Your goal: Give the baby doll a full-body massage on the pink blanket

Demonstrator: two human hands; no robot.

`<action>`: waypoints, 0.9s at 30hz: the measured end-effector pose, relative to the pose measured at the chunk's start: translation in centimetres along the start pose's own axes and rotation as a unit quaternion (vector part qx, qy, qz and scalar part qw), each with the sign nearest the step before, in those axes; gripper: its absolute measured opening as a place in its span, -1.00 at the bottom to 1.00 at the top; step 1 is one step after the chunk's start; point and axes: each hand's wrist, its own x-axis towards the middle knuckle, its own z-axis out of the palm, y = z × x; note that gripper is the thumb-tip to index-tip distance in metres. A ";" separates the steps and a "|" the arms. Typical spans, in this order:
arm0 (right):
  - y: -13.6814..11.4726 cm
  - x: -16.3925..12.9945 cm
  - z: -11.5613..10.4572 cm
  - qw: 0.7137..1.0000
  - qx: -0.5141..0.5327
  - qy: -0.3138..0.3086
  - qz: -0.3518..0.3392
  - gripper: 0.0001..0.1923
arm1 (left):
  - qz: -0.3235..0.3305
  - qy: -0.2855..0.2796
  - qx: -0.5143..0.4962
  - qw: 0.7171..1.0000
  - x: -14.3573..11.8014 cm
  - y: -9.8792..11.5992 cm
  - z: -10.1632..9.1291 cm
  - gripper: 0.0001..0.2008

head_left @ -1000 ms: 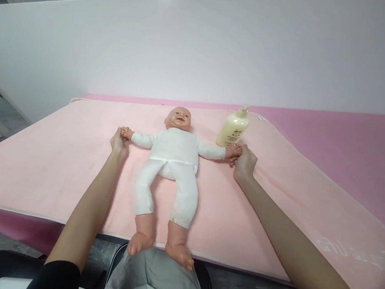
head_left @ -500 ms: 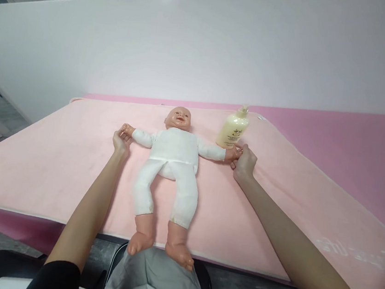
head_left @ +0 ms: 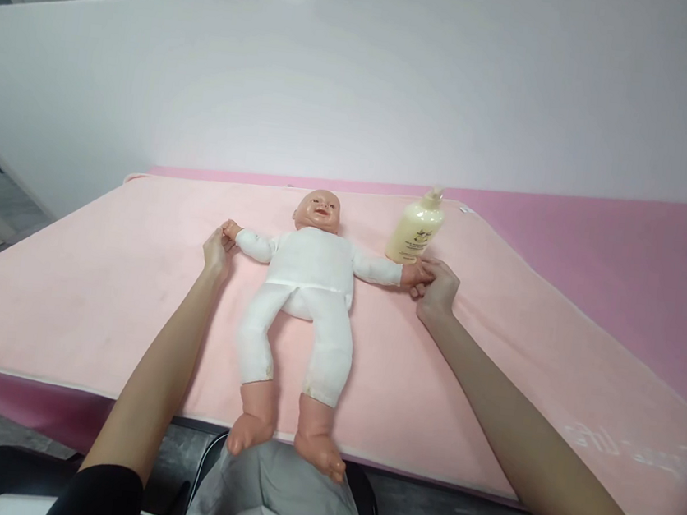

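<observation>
A baby doll [head_left: 311, 266] with a white cloth body lies on its back on a pink towel [head_left: 148, 285], its arms stretched sideways and its feet toward me. My left hand [head_left: 217, 251] is closed on the doll's hand at the left. At the right, my right hand [head_left: 439, 289] grips the doll's other hand, with the thumb on top and fingers beneath. Just behind that hand stands a pale yellow pump bottle [head_left: 416, 229], slightly tilted in view.
A white wall [head_left: 362, 94] rises behind the table. Pink table surface [head_left: 615, 272] shows past the towel on the right. The doll's feet reach the front edge, above my grey-clothed lap [head_left: 284, 499]. A black chair [head_left: 2, 475] is at the lower left.
The fingers of both my hands have shifted slightly on the doll's hands. The right thumb lies flatter over the doll's hand. The doll and bottle stay in place.
</observation>
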 end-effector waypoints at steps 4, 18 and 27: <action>0.0 0.2 -0.2 0.999 -0.030 -0.016 -0.015 -0.82 | -0.002 0.023 -0.014 1.000 -0.3 0.2 0.2 -0.84; 0.7 1.0 -0.5 0.994 -0.101 -0.005 -0.031 -0.66 | 0.035 0.011 -0.001 0.999 -0.5 0.0 0.1 -0.80; 0.4 0.7 -0.1 0.994 -0.103 0.011 -0.019 -0.67 | 0.051 0.014 0.001 0.999 -0.5 -0.2 0.3 -0.76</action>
